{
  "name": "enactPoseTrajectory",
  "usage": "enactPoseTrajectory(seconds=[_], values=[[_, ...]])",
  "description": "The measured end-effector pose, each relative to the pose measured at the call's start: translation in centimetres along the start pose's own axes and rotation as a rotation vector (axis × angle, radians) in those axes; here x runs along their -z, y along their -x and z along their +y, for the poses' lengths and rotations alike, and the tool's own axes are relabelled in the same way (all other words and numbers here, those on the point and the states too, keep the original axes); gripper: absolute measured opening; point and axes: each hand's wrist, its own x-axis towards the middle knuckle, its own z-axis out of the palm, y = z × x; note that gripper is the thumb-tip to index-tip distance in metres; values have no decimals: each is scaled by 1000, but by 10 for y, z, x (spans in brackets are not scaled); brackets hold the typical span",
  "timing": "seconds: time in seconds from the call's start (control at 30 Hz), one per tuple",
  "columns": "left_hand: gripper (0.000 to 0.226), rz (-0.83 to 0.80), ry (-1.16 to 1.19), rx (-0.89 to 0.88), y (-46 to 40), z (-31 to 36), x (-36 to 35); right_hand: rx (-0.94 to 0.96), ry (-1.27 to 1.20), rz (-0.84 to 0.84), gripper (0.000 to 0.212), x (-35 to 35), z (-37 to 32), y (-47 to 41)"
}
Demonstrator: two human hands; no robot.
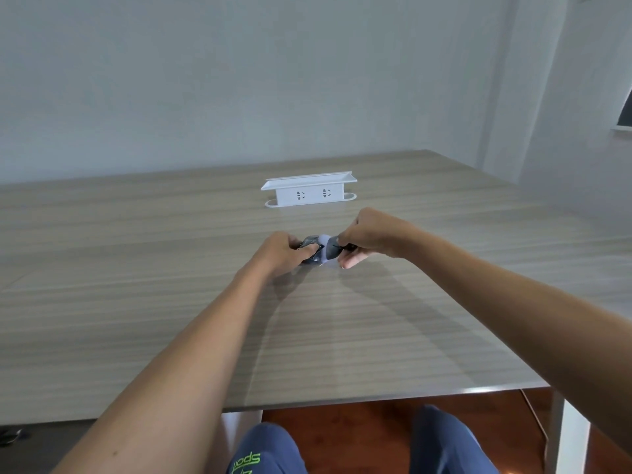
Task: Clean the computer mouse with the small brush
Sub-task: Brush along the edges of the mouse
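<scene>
A dark grey computer mouse (316, 253) with glossy highlights rests on the wooden table (171, 285), between my two hands. My left hand (285, 249) grips its left side with the fingers curled over it. My right hand (364, 236) is closed around a small dark brush (337, 248), whose tip lies on the mouse's right part. Most of the brush is hidden inside my fist. A pale patch shows on and under the mouse; I cannot tell whether it is glare or a cloth.
A white power socket box (309, 193) stands on the table behind the hands. The table's front edge (376, 400) runs just above my knees, and a white table leg (567, 439) stands at the right. A wall is close behind the table.
</scene>
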Motion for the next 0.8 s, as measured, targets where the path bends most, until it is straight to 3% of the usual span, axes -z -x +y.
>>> enactPoseTrajectory(seconds=[0.3, 0.43, 0.6, 0.8], values=[[44, -9, -2, -10, 1, -2, 0, -31, 55, 80, 8, 2, 1, -3], [43, 4, 8, -16, -4, -6, 1, -20, -13, 30, 36, 1, 4, -1], [51, -2, 77, -7, -10, -12, 0, -22, -176, 10, 18, 4, 5, 0], [41, -5, 80, -17, -11, -11, -1, -13, -113, 70, 25, 3, 8, 6]])
